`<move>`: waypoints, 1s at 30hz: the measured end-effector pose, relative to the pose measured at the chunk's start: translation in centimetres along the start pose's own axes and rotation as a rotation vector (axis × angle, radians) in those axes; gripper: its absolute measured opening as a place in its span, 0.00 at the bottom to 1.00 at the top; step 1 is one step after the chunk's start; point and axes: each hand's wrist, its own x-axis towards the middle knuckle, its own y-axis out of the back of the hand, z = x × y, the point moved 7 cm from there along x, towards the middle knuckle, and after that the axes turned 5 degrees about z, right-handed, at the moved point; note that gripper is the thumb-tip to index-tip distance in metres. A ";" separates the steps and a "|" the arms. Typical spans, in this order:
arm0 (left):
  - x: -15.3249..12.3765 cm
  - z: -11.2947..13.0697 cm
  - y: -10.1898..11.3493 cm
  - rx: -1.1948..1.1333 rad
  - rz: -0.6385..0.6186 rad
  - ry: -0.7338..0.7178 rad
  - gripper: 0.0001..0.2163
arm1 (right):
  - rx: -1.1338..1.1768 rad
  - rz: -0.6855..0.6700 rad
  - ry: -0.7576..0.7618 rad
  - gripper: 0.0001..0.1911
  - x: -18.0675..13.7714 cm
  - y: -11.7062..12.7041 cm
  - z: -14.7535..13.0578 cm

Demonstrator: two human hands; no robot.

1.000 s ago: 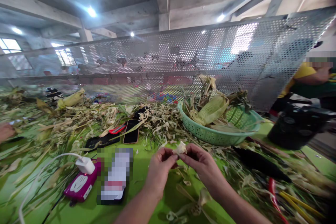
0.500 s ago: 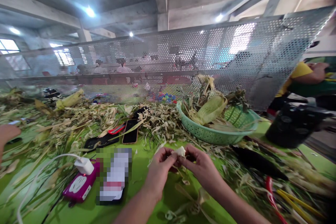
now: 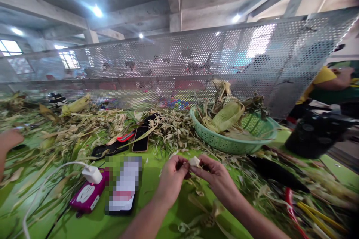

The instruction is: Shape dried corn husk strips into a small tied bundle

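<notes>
My left hand (image 3: 173, 177) and my right hand (image 3: 213, 174) meet just above the green tabletop (image 3: 153, 194), fingertips pinched close together. Between them is a small, pale, folded piece of corn husk (image 3: 194, 162), gripped from both sides; its lower part is hidden by my fingers. Loose curled husk strips (image 3: 211, 214) lie below my hands. A phone with a blurred screen (image 3: 125, 185) rests to the left of my left forearm.
A green plastic basket (image 3: 224, 140) with corn husks stands beyond my right hand. Left are a purple power strip (image 3: 91, 194) with a white charger (image 3: 92, 174), and a dark phone (image 3: 140, 140). Husk scraps (image 3: 176, 130) cover the back. Right are a black bucket (image 3: 314, 132) and red-handled tool (image 3: 290, 201).
My fingers have shifted slightly around the husk piece, which now shows a broader pale face. The whole view has moved a little. Another person's hand at the left edge has moved slightly.
</notes>
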 end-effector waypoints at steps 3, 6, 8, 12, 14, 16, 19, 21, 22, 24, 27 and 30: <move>0.1 0.0 0.2 0.018 0.001 -0.014 0.12 | -0.032 0.013 0.007 0.11 0.0 -0.1 0.0; 0.3 -0.1 0.5 0.015 0.016 -0.016 0.14 | -0.072 -0.016 0.007 0.10 0.0 -0.4 0.1; 0.4 -0.2 0.6 0.002 0.022 0.001 0.15 | -0.125 -0.024 0.013 0.10 0.0 -0.3 0.1; 0.1 -0.2 0.4 -0.058 0.025 0.063 0.17 | -0.175 0.026 0.047 0.11 0.1 0.3 -0.2; -0.1 -0.2 0.3 -0.105 0.028 0.092 0.18 | -0.113 0.041 0.047 0.11 0.2 0.5 -0.4; -0.3 -0.3 0.1 -0.145 0.026 0.116 0.18 | -0.038 0.055 0.041 0.12 0.3 0.7 -0.6; -0.4 -0.5 0.0 -0.159 0.034 0.122 0.17 | -0.006 0.076 0.030 0.15 0.3 0.9 -0.9; -0.4 -0.5 -0.1 -0.138 0.037 0.108 0.17 | -0.041 0.055 -0.001 0.16 0.3 0.8 -0.9; -0.4 -0.5 -0.1 -0.124 0.036 0.097 0.16 | -0.052 0.038 -0.019 0.17 0.2 0.7 -0.9; -0.4 -0.5 -0.1 -0.094 0.030 0.073 0.15 | -0.043 0.002 -0.043 0.17 0.2 0.5 -0.8; -0.4 -0.5 -0.1 -0.063 0.023 0.038 0.13 | -0.070 -0.011 -0.023 0.15 0.0 0.4 -0.8; -0.4 -0.3 0.1 -0.041 0.026 0.015 0.12 | -0.159 0.016 0.016 0.15 0.0 0.7 -0.8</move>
